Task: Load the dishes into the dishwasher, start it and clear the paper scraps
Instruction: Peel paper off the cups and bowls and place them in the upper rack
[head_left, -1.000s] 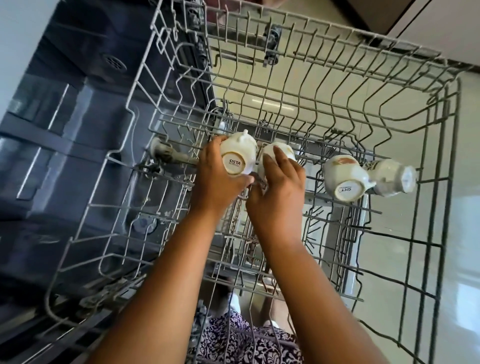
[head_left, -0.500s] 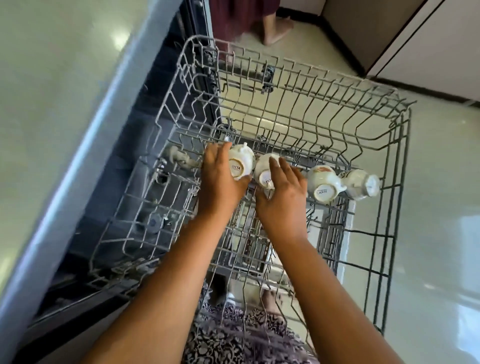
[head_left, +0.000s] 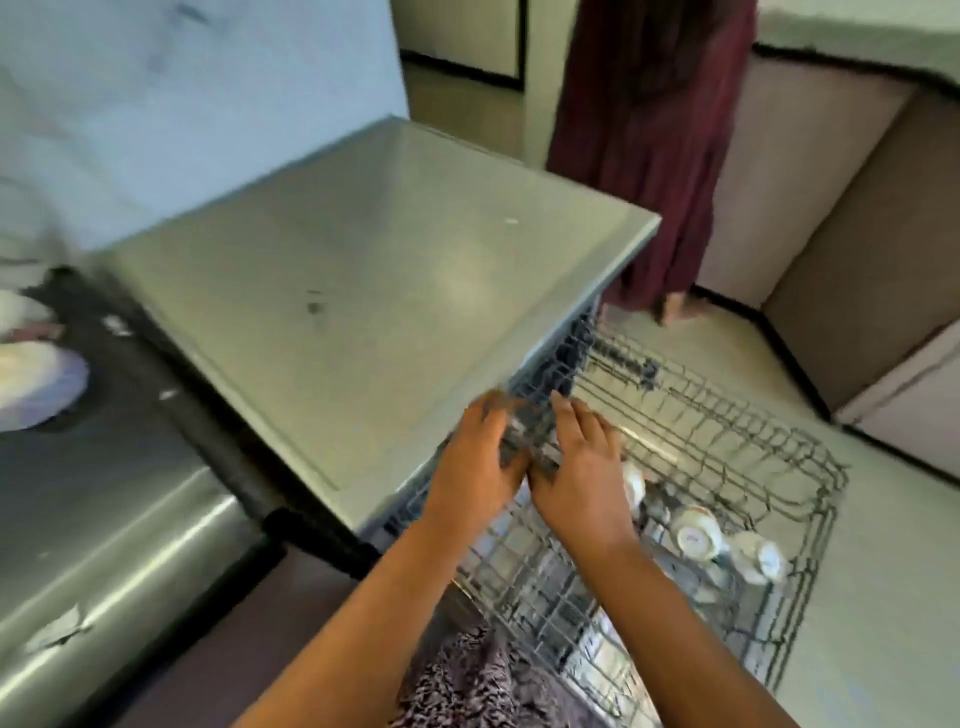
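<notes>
Sitting racked, cups (head_left: 698, 538) lie beside right hand (head_left: 582, 478).

Soft, bright light fills the room and casts no hard shadows. The grey dishwasher top (head_left: 363, 291) carries a broad, pale sheen toward its right corner. The steel surface (head_left: 130, 545) at the lower left shows long white streaks of glare. The floor (head_left: 893, 519) beyond the far edge of the rack (head_left: 727, 452) gleams faintly.

Motion blur smears the whole frame. It is worst along the left border, where a pale round shape (head_left: 36, 384) has no clear outline. The fingertips of the left hand (head_left: 478, 467) melt into the rack wires, so its hold cannot be read. The right hand (head_left: 582, 478) shows straight, soft-edged fingers. The cups (head_left: 698, 538) at the rack's right corner are hazy and their marks unreadable. Straight lines bow near the frame's borders.
</notes>
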